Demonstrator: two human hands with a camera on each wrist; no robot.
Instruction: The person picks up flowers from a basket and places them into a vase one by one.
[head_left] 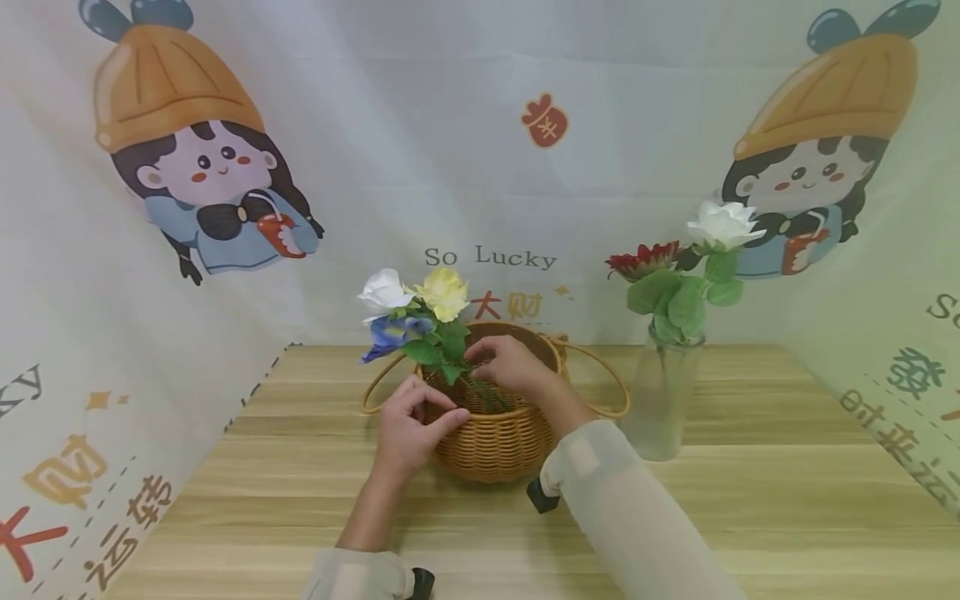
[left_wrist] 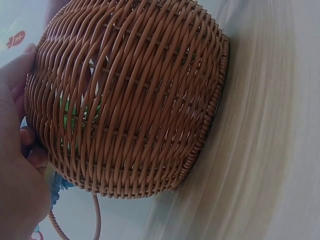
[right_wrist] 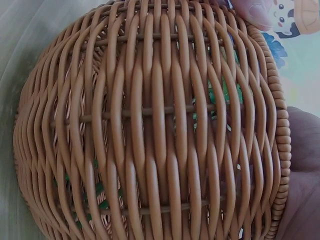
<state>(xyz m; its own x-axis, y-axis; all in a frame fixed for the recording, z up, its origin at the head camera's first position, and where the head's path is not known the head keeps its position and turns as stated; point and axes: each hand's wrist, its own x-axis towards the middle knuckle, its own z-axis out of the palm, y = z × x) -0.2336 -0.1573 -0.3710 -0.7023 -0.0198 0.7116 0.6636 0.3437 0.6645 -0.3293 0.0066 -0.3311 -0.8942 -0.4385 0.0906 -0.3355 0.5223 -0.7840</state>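
Observation:
A brown wicker basket (head_left: 491, 446) stands on the table with its handle loops lowered to the sides. Artificial flowers lean out over its left rim: a white rose (head_left: 385, 293), a yellow flower (head_left: 444, 293) and a blue flower (head_left: 395, 333), their green stems running down inside. My left hand (head_left: 415, 421) grips the near left rim, thumb along the edge; the left wrist view shows its fingers at the wicker wall. Over the basket's opening, my right hand (head_left: 513, 367) has bent fingers right at the leaves and stems. I cannot tell whether it pinches a stem.
To the right of the basket stands a clear vase (head_left: 660, 408) holding a red flower (head_left: 643, 260) and a white rose (head_left: 723, 225) with broad leaves. Printed cloth (head_left: 480, 167) hangs behind and along both sides of the wooden table (head_left: 750, 500).

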